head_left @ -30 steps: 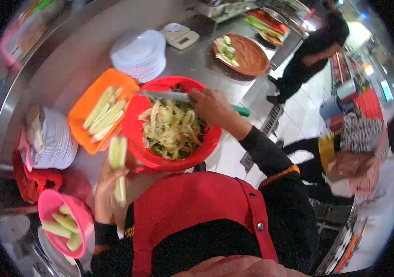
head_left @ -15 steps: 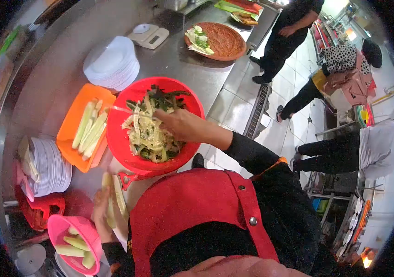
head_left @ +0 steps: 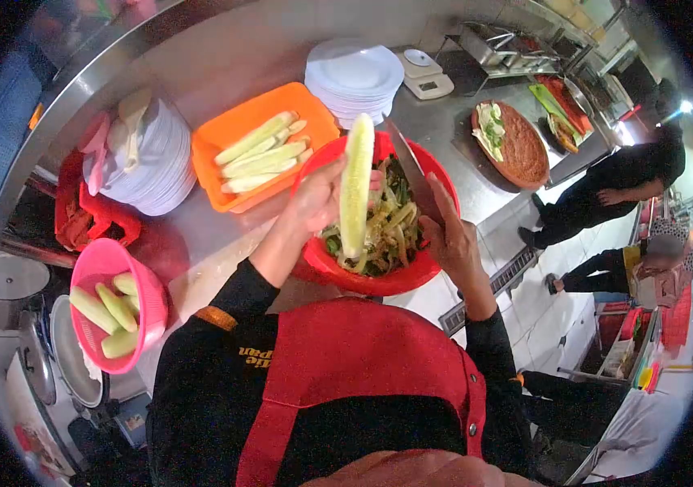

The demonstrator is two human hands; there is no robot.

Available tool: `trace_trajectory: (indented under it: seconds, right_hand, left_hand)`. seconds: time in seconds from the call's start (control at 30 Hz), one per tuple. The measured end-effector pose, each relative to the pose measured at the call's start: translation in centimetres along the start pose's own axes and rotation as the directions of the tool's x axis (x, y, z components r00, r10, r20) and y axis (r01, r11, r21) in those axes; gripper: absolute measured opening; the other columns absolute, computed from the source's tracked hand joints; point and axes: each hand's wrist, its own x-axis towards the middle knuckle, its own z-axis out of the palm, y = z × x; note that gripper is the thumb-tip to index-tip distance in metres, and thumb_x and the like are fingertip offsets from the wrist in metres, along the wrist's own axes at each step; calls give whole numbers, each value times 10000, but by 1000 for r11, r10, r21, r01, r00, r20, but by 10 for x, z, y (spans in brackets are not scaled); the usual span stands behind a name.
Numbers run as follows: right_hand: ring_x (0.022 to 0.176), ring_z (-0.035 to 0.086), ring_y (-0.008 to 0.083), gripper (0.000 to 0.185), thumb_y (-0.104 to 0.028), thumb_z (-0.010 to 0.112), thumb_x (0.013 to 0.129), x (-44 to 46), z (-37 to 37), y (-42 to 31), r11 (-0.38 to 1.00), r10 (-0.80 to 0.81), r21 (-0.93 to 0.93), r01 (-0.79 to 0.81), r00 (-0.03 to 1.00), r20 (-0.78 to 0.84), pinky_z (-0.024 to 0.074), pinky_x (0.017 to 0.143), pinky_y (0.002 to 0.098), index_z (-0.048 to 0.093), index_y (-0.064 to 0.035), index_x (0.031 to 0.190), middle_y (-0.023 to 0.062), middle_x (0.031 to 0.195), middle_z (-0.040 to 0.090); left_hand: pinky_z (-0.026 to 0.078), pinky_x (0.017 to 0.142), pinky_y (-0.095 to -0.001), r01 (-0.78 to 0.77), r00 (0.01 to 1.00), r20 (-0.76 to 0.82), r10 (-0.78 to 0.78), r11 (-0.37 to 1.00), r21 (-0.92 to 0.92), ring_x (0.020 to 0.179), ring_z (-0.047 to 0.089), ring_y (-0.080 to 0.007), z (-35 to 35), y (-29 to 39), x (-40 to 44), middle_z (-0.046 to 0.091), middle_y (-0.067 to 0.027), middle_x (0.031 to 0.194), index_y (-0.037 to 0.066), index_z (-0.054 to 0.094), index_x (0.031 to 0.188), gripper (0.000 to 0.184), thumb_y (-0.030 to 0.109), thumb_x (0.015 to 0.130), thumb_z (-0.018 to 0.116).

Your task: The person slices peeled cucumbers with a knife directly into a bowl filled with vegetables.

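Note:
A halved cucumber (head_left: pixel 357 187), its cut face showing, is held upright in my left hand (head_left: pixel 319 195) over the red bowl (head_left: pixel 437 272). My right hand (head_left: pixel 450 235) grips a knife (head_left: pixel 414 174), its blade pointing up and leftward, close to the cucumber. Inside the bowl lie sliced pale vegetables (head_left: pixel 387 231) and dark green leaves. Behind and left of the bowl, an orange tray (head_left: pixel 207 174) holds several peeled cucumber pieces (head_left: pixel 261 156). More peeled cucumbers (head_left: pixel 99 308) lie in a pink basket (head_left: pixel 154 312) at the left.
White plates are stacked behind the bowl (head_left: pixel 353 73) and at the left (head_left: pixel 156 174). A scale (head_left: pixel 428 79) and a round brown dish (head_left: pixel 525 154) stand farther back. Co-workers are at the right, one in black (head_left: pixel 590 191). A red basket (head_left: pixel 79 219) sits at the left.
My left hand has raised a cucumber piece from beside the bowl to above it. The knife hand has moved from over the vegetables to the bowl's right side. The view has shifted.

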Motion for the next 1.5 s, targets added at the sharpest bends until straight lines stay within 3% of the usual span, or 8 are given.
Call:
trace_trajectory:
  seconds: [0.2, 0.43, 0.67, 0.73, 0.9, 1.0, 1.2, 1.5]
  right_hand:
    - [758, 585, 402, 536, -60, 531, 828, -7, -12, 6, 983, 162, -99, -152, 982, 97, 472, 627, 437, 368, -179, 1325, 191, 944, 608]
    - [736, 591, 392, 508, -70, 544, 826, -5, -20, 11, 988, 133, -89, -127, 989, 65, 477, 607, 414, 403, -167, 1305, 201, 948, 595]
    - [724, 596, 391, 496, -70, 547, 824, -5, -26, 11, 969, 246, -14, -247, 955, 165, 476, 599, 411, 418, -156, 1295, 213, 906, 601]
    - [722, 596, 392, 493, -72, 545, 826, -4, -27, 11, 962, 269, -5, -273, 945, 188, 476, 602, 410, 419, -153, 1295, 215, 886, 605]
    - [475, 595, 266, 491, -71, 526, 839, -2, -32, 1, 931, 336, 38, -362, 896, 289, 470, 505, 371, 402, -140, 1309, 199, 670, 596]
    - [399, 559, 200, 486, -66, 515, 845, -9, -26, 10, 941, 290, 83, -327, 910, 297, 463, 467, 350, 401, -143, 1311, 167, 582, 576]
    - [372, 520, 163, 478, -73, 511, 852, -11, -27, 3, 903, 364, 81, -422, 850, 380, 463, 424, 334, 401, -151, 1311, 96, 523, 549]
    - [371, 495, 112, 497, -106, 512, 858, -19, -21, 0, 925, 285, 106, -366, 849, 445, 433, 411, 287, 377, -159, 1334, 36, 476, 480]
  left_hand:
    - [518, 607, -317, 8, 1000, 2, -8, 999, 49, 718, 608, -204, 10, -4, 13, 591, -121, 873, 24, 490, 1107, 393, 352, 943, 349]
    - [475, 517, -268, -41, 999, -24, 48, 970, 240, 593, 559, -140, 21, 3, 7, 569, -78, 785, 42, 500, 1084, 378, 371, 934, 387]
    - [464, 494, -231, -93, 995, 0, 100, 926, 367, 572, 542, -108, 17, 10, 9, 561, -57, 781, 61, 493, 1118, 401, 400, 919, 416]
    - [476, 477, -249, -94, 991, -52, 125, 911, 401, 564, 556, -137, 23, 14, 8, 568, -98, 754, 36, 458, 1107, 353, 337, 940, 382]
    - [468, 471, -227, -89, 994, -26, 107, 918, 387, 569, 547, -112, 21, 14, 11, 567, -70, 759, 56, 474, 1122, 378, 372, 931, 395]
    - [461, 467, -215, -94, 993, -20, 113, 906, 414, 579, 545, -95, 18, 14, 13, 569, -49, 766, 72, 493, 1130, 400, 403, 923, 406]
    - [463, 478, -221, -83, 988, -87, 129, 909, 408, 587, 550, -101, 23, 12, 17, 573, -47, 764, 70, 492, 1111, 376, 387, 928, 402]
    - [496, 546, -269, -123, 974, -123, 189, 904, 410, 610, 565, -139, 14, 13, 33, 576, -87, 785, 38, 481, 1097, 361, 348, 943, 378]
